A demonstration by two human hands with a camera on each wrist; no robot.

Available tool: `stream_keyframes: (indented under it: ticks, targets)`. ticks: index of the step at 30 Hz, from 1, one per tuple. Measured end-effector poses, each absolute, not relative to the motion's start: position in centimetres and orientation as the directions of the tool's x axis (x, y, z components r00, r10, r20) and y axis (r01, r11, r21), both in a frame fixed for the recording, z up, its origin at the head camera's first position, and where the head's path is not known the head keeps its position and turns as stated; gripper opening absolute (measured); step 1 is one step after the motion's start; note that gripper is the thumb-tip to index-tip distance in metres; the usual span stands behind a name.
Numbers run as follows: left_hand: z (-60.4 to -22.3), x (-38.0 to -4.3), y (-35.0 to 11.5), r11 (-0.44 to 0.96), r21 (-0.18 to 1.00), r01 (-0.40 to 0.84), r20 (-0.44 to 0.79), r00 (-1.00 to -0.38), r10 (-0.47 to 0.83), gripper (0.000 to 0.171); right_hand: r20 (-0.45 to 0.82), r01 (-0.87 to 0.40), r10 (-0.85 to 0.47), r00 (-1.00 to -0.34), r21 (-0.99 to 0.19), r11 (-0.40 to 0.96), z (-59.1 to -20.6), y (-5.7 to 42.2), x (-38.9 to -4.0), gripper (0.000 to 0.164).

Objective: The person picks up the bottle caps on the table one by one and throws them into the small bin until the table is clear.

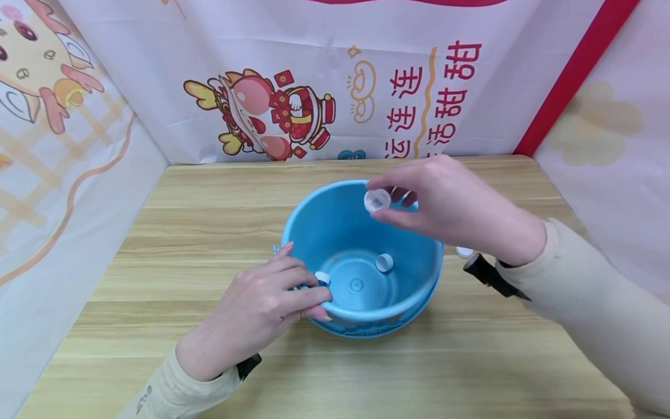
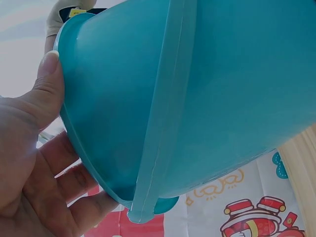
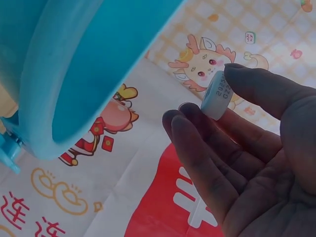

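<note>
A light-blue bucket (image 1: 330, 224) stands on the table. My left hand (image 1: 262, 297) grips its near-left rim, thumb on one side and fingers on the other; in the left wrist view the bucket's handle (image 2: 165, 108) hangs down the outer wall. Over the far-right part of the opening, my right hand (image 1: 445, 201) pinches a white bottle cap (image 1: 377, 201) between thumb and fingers. Dark printed digits show on this cap's side in the right wrist view. Inside the bucket, one white cap (image 1: 384, 263) lies at the bottom and another (image 1: 322, 278) shows beside my left fingers.
Another white cap (image 1: 464, 251) lies on the wooden table (image 1: 204, 233) just right of the bucket, partly under my right wrist in the head view. Printed cloth (image 1: 324, 35) hangs along the back and both sides of the table.
</note>
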State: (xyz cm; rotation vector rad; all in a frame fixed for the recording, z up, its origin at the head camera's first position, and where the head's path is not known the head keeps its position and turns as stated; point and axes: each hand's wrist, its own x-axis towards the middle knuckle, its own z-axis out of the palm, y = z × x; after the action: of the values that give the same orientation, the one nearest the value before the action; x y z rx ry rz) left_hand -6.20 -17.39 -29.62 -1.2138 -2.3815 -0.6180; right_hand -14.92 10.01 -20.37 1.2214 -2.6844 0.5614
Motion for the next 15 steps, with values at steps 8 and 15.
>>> stream_keyframes:
  ticks: [8, 15]
  targets:
    - [-29.63, -6.16, -17.36, 0.521, 0.201, 0.829, 0.526, -0.54, 0.657, 0.03, 0.231, -0.751, -0.717, -0.657, -0.274, 0.6, -20.61, 9.58, -15.46, 0.05]
    - [-29.54, -6.17, -17.28, 0.515, 0.183, 0.837, 0.539, -0.524, 0.66, 0.029, 0.274, -0.762, -0.711, -0.648, -0.24, 0.602, -20.05, 10.43, -15.37, 0.043]
